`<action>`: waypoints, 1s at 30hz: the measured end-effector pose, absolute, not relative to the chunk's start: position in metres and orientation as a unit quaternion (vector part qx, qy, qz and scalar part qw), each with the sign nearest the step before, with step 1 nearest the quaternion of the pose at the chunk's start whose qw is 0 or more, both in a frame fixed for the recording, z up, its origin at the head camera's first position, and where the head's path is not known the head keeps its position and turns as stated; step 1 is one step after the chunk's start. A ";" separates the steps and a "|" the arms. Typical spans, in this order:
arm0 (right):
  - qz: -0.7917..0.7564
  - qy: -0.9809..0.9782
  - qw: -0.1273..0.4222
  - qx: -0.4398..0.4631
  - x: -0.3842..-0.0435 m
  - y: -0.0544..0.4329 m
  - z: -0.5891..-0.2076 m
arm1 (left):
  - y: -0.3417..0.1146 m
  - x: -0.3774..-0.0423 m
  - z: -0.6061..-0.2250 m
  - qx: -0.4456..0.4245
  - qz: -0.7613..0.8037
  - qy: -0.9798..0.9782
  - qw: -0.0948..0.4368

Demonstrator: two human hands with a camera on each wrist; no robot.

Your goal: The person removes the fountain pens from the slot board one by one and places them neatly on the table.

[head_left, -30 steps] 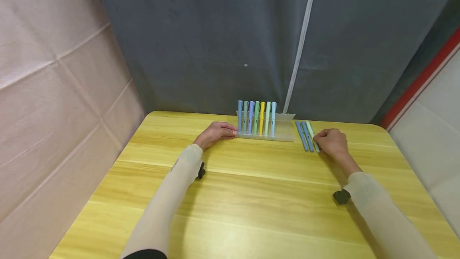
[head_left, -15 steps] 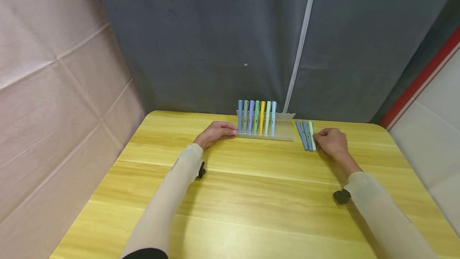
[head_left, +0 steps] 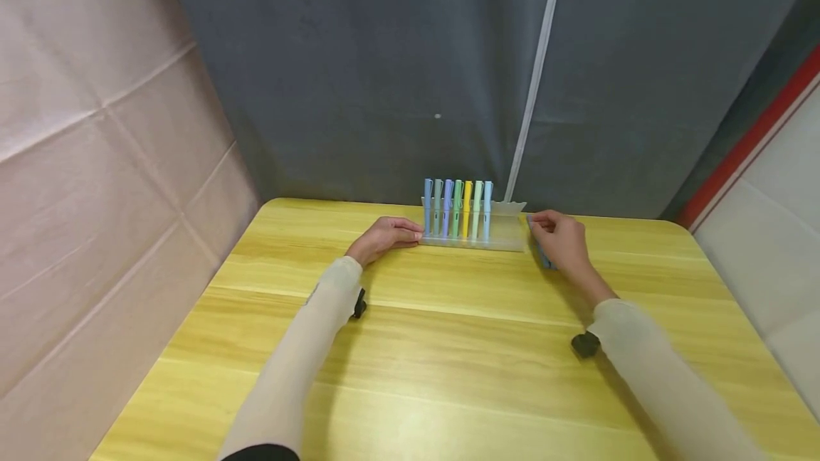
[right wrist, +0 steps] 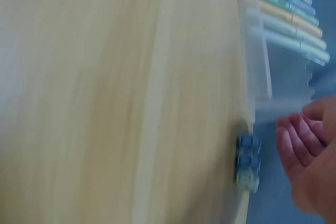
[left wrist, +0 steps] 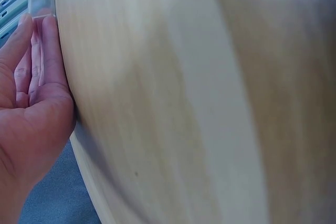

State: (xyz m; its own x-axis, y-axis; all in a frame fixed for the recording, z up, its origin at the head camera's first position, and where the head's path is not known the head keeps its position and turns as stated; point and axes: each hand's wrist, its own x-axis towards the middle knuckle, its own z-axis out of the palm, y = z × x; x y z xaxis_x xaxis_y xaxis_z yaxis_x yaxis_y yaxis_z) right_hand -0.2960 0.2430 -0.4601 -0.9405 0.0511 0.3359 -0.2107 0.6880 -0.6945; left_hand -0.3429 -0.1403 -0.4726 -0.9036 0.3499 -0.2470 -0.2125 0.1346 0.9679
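Several capped pens (head_left: 458,194) in blue, grey-green, purple, green, yellow, pale green and light blue stand side by side in a clear pen rack (head_left: 509,233). At the rack's left end my left hand (head_left: 384,235) pinches its edge between thumb and fingers, and the left wrist view shows the hand (left wrist: 39,98) at the clear corner. My right hand (head_left: 565,242) hovers over loose pens (head_left: 546,260) right of the rack, hiding most of them. The right wrist view shows the ends of two blue pens (right wrist: 248,150) and a pale green pen (right wrist: 247,180), apart from the loosely bent fingers (right wrist: 296,140).
The wooden table (head_left: 448,361) reaches back to a dark grey curtain (head_left: 359,91) just behind the rack. A pinkish cloth wall (head_left: 115,183) rises on the left. At the right stands a white panel (head_left: 788,233) with a red edge.
The pale green pen on the table was straightened and drawn against the two blue ones. My right hand then moved left and away, over the loose pens. My left hand stays at the rack.
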 end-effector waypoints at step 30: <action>0.443 -0.880 0.166 -0.039 -0.309 0.160 -0.462 | -0.132 -0.339 -0.470 0.052 0.657 0.718 0.222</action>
State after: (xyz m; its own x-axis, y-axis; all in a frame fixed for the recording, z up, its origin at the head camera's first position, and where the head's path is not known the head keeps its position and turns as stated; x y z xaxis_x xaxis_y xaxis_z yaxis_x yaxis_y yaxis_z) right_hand -0.3093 0.1597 -0.4616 -0.9416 0.2157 0.2584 -0.0794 0.6038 -0.7932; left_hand -0.3391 -0.1320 -0.4697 -0.8961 0.3664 -0.2506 -0.2171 0.1305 0.9674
